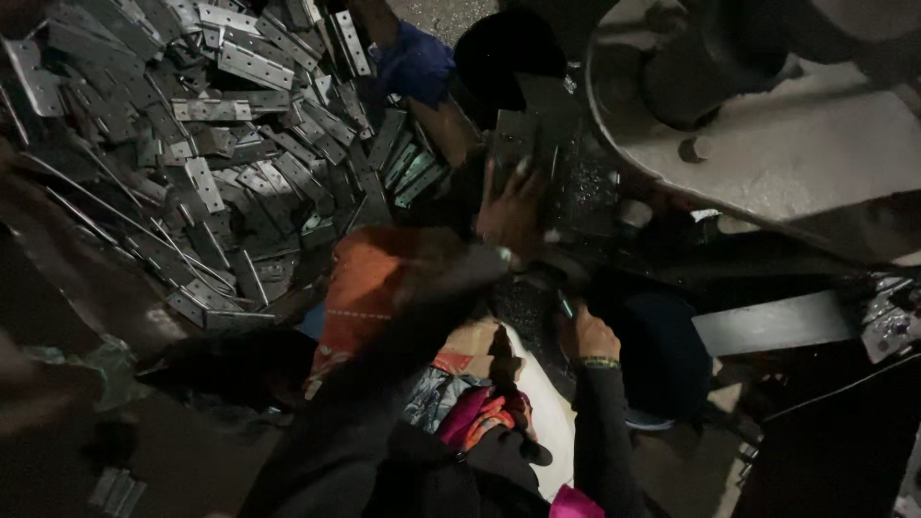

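Observation:
My left hand [508, 209] reaches up to the dark bed of a press machine [767, 144], its fingers stretched along a flat metal plate [523, 129] that it holds there. Lower down, my right hand [590, 336], with a beaded band at the wrist, is closed around a small thin tool [566, 307] next to the machine's dark base. Both arms are in dark sleeves. How the plate sits under the machine is lost in shadow.
A big heap of flat perforated metal plates [221, 125] fills the upper left. A blue cloth [414, 59] lies at its edge. Orange and pink cloth [365, 288] covers my lap. A dark metal bar [772, 321] juts out at right.

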